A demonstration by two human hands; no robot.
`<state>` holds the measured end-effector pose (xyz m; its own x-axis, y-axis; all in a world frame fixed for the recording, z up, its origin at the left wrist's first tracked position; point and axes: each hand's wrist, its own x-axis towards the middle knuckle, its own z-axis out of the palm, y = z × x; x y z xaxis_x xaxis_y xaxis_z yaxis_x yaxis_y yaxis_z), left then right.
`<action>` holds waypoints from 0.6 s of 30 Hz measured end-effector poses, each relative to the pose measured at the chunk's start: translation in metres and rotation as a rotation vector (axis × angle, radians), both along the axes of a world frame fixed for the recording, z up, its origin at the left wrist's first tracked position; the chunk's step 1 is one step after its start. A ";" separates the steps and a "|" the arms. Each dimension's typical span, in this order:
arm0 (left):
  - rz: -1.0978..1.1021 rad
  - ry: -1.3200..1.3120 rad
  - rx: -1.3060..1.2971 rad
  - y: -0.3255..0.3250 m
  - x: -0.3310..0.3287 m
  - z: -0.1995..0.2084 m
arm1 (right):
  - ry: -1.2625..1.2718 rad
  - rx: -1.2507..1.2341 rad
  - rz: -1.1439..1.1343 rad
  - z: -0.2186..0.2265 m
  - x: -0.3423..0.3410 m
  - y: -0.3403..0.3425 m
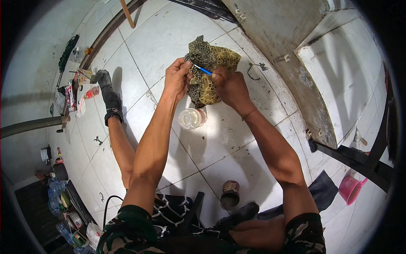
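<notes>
Over a patterned cloth (pixel 207 95), black-dotted on one side and yellow-brown on the other, my two hands meet at a slim blue-handled tool (pixel 205 71) with a pale, shiny end. Its blue part runs into my right hand (pixel 230 86), whose fingers are closed round it. My left hand (pixel 176 78) pinches at the pale end; the tip is hidden by thumb and fingers, so its kind cannot be made out. Just below the cloth stands a clear jar (pixel 189 119), near my left wrist.
An open can (pixel 230 194) stands on the white tiled floor (pixel 220 144) near my body. A worn pale panel (pixel 275 46) borders the right, with a pink dipper (pixel 350 189) beyond. Bottles (pixel 55 190) crowd the lower left, and a red-labelled bottle (pixel 91 92) lies near my outstretched foot (pixel 109 91).
</notes>
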<state>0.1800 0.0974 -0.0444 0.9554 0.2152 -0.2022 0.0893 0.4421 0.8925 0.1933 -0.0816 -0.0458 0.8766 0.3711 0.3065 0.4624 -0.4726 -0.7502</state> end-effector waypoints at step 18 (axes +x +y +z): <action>0.098 -0.010 0.052 0.031 0.016 0.002 | -0.121 0.003 -0.071 0.014 0.003 -0.012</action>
<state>0.1963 0.1281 -0.0421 0.9312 0.3178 -0.1785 0.0384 0.4014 0.9151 0.1959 -0.0937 -0.0314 0.8571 0.3087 0.4124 0.5151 -0.5052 -0.6924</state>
